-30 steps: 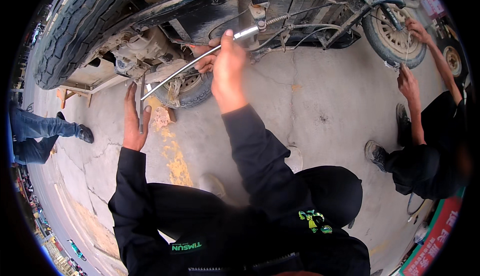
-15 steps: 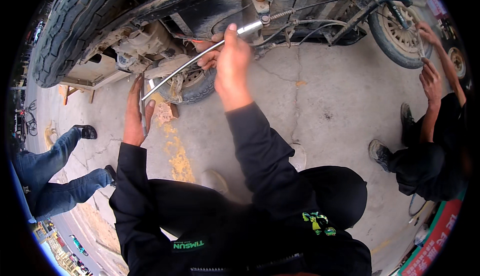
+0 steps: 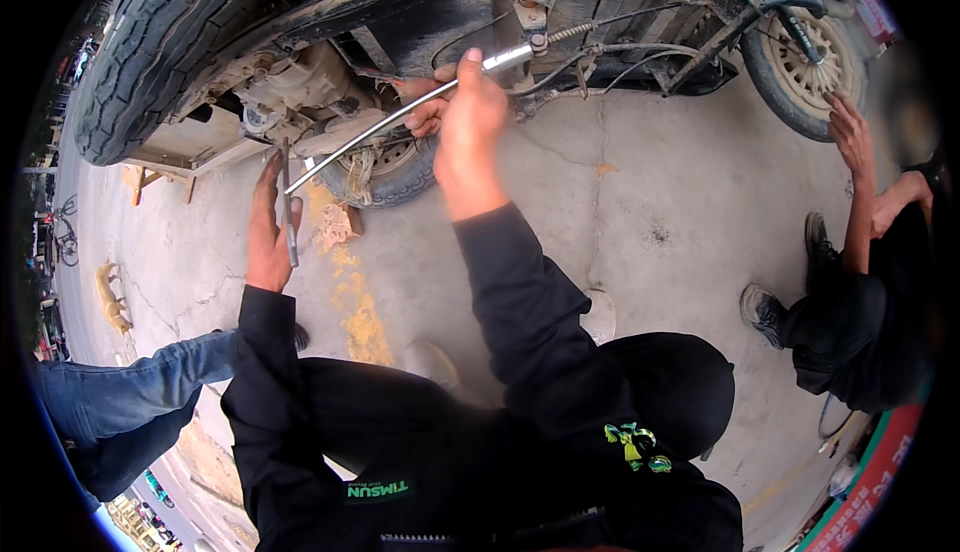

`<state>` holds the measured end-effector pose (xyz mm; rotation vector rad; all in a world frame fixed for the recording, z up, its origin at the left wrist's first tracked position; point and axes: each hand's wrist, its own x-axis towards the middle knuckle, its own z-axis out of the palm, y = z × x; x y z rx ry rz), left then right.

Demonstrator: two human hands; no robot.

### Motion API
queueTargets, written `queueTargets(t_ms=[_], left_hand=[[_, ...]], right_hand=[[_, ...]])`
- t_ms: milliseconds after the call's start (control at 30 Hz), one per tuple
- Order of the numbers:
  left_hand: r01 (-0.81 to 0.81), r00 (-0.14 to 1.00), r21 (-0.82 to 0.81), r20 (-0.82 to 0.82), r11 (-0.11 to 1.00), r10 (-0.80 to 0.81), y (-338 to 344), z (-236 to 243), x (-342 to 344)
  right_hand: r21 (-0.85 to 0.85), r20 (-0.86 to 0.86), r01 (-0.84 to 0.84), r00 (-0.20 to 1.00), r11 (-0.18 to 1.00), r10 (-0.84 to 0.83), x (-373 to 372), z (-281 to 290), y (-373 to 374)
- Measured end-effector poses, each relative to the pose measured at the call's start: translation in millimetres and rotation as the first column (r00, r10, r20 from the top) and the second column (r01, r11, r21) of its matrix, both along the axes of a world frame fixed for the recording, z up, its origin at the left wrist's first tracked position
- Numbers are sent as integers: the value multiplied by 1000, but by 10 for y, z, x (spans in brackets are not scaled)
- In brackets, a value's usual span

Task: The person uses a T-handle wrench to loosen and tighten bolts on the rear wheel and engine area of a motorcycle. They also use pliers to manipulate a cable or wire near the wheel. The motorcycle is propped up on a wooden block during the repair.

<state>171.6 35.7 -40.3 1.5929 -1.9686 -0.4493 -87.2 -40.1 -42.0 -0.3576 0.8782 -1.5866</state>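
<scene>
My right hand [image 3: 468,147] is wrapped round a long shiny socket wrench [image 3: 375,134], thumb laid along its thick end. That end reaches a bolted bracket [image 3: 533,14] on the dirty underside of a vehicle [image 3: 450,27] tipped onto its side. The wrench's thin end slants down toward my left hand [image 3: 264,252]. My left hand stands with its fingers up and holds a narrow, dark flat metal bar [image 3: 290,214] along its palm side. Part of its grip is hidden by the bar. Above it sits the vehicle's greasy axle housing [image 3: 300,87].
A large tyre [image 3: 150,62] looms upper left, and another wheel [image 3: 395,187] rests low beside a broken brick [image 3: 338,224]. At right, a co-worker's hand [image 3: 850,137] is near the spoked wheel [image 3: 805,67]. A person's jeans-clad leg [image 3: 150,382] is at left; a dog [image 3: 110,297] stands beyond.
The person at left has stepped closer, uncovering the dog. The co-worker's hands have moved away from the right wheel. My hands and both tools have barely shifted.
</scene>
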Motion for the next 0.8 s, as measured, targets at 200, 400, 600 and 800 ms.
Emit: queueTargets(t_ms=[200, 400, 600, 800], left_hand=[[-82, 760, 549, -505, 831, 409, -66, -152, 249], [19, 890, 410, -422, 912, 172, 9, 20, 48], [281, 527, 671, -705, 686, 474, 0, 98, -91], [166, 548, 715, -640, 680, 539, -14, 50, -12]], right_hand=[[-26, -17, -20, 1000, 999, 20, 63, 25, 12], [-8, 36, 10, 999, 1000, -10, 61, 55, 2], [-23, -31, -76, 997, 997, 75, 46, 54, 73], [-166, 40, -355, 930, 920, 366, 420, -170, 262]])
